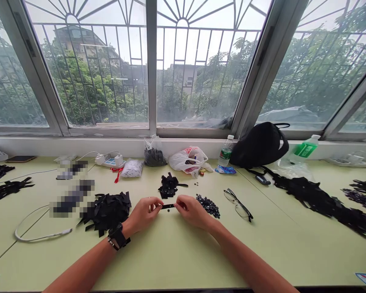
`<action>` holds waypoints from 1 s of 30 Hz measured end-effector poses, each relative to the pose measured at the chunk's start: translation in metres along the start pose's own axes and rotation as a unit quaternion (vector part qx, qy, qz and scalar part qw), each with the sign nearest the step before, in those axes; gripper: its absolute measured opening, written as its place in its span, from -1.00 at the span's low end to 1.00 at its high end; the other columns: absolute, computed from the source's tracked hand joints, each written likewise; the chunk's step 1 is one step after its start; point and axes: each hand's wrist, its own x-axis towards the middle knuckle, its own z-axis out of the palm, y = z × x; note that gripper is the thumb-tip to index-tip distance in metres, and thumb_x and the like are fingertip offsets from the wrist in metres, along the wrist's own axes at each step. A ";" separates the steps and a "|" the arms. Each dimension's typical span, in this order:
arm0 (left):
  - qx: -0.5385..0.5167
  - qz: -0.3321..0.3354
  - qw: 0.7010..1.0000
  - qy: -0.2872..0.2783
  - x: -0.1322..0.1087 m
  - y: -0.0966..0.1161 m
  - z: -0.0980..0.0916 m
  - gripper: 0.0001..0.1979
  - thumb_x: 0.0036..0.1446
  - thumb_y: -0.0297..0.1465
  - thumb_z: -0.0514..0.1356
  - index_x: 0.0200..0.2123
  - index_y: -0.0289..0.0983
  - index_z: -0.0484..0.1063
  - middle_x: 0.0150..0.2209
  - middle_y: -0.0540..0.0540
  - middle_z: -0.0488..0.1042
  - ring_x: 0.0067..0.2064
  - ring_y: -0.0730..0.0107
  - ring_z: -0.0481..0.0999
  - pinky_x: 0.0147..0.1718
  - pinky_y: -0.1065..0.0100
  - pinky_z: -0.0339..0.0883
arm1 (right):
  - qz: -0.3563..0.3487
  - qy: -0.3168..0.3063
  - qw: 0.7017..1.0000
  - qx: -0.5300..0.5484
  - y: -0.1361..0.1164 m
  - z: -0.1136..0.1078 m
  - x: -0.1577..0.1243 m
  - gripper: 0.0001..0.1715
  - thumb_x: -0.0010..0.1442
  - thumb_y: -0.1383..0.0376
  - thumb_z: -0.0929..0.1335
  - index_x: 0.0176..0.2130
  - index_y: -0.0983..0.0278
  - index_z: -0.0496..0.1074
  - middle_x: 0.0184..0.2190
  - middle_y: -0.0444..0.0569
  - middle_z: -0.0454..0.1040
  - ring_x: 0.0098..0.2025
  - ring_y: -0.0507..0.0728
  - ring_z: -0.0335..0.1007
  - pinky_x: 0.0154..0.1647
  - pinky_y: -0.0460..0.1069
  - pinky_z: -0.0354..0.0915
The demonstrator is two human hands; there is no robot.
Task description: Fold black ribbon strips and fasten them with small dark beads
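Note:
A short black strap (167, 206) is stretched level between my two hands, just above the table. My left hand (146, 213), with a black watch on the wrist, pinches its left end. The right end is between the thumb and fingers of my right hand (190, 209). One small dark round piece (168, 211) lies just below the strap. To the right of my right hand is a heap of small shiny dark pieces (209, 206). A large pile of black straps (108, 211) lies left of my left hand, and a smaller pile of straps (168, 185) sits beyond both hands.
Eyeglasses (239, 204) lie to the right. Along the back stand a plastic bottle (225, 151), a white plastic bag (189, 159), a power strip (110, 161) and a black bag (259, 146). A white cable (42, 236) curls at left. More black straps (320, 199) spread at right.

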 end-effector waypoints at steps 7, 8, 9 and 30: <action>0.003 -0.012 1.000 0.013 0.001 -0.004 -0.002 -0.81 0.26 -0.36 0.20 -0.15 -0.23 0.61 -0.45 0.03 0.48 -0.44 0.42 0.36 -0.45 0.43 0.21 | -0.005 -0.014 1.000 0.004 -0.006 0.002 -0.002 -0.73 0.34 0.28 0.32 -0.41 0.24 0.25 -0.47 -0.17 0.35 -0.43 0.03 0.14 -0.36 -0.07 0.07; 0.005 -0.013 1.000 0.013 0.001 -0.004 -0.002 -0.82 0.26 -0.37 0.20 -0.16 -0.23 0.60 -0.46 0.03 0.47 -0.43 0.42 0.37 -0.44 0.42 0.21 | -0.006 -0.013 1.000 0.001 -0.007 0.003 -0.003 -0.73 0.33 0.29 0.32 -0.42 0.25 0.25 -0.47 -0.17 0.35 -0.42 0.03 0.15 -0.36 -0.06 0.07; 0.007 -0.015 1.000 0.011 0.001 -0.005 -0.002 -0.82 0.26 -0.38 0.20 -0.16 -0.23 0.60 -0.46 0.03 0.47 -0.43 0.41 0.38 -0.44 0.42 0.22 | -0.007 -0.013 1.000 -0.002 -0.008 0.003 -0.003 -0.73 0.33 0.29 0.32 -0.42 0.25 0.25 -0.47 -0.16 0.36 -0.42 0.03 0.16 -0.35 -0.06 0.07; 0.008 0.111 0.993 -0.037 -0.005 0.000 0.000 -0.72 0.26 -0.47 0.28 0.01 -0.09 0.59 0.07 -0.12 0.55 0.14 0.14 0.48 0.19 0.10 0.37 | -0.008 -0.025 1.000 0.002 -0.004 -0.001 -0.002 -0.93 0.31 0.29 0.36 -0.23 0.23 0.46 -0.46 -0.20 0.39 -0.44 0.02 0.21 -0.36 -0.07 0.12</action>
